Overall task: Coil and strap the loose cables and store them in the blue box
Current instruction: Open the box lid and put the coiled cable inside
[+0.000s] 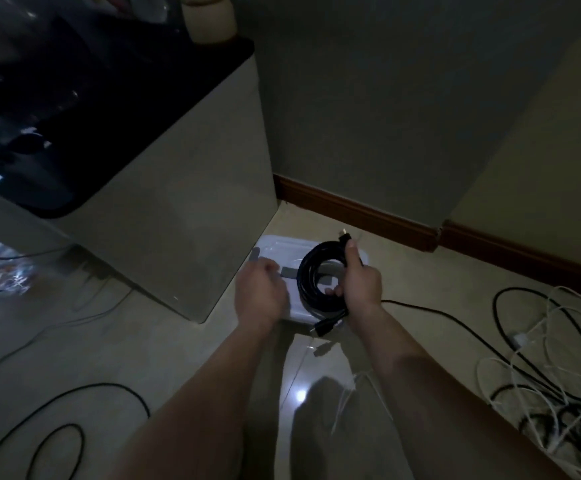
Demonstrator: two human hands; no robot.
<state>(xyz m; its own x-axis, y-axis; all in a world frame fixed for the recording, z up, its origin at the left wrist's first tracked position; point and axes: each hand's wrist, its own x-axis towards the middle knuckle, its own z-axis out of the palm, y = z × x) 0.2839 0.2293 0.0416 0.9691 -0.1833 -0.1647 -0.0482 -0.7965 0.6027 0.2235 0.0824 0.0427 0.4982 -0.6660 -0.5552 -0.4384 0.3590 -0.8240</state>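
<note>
Pale cabinet point(185, 202), brown baseboard point(351, 209).

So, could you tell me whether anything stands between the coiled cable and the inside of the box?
Yes: the pale lid looks closed, lying directly under the coiled black cable that the right hand grips.

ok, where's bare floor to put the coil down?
Bare floor between cabinet and left forearm, and right of the box below the baseboard. Crowded: cable tangle on the right, black loop lower left.

Dim room, soft blur, glare on floor point(301, 396), wide-angle edge bending.
</note>
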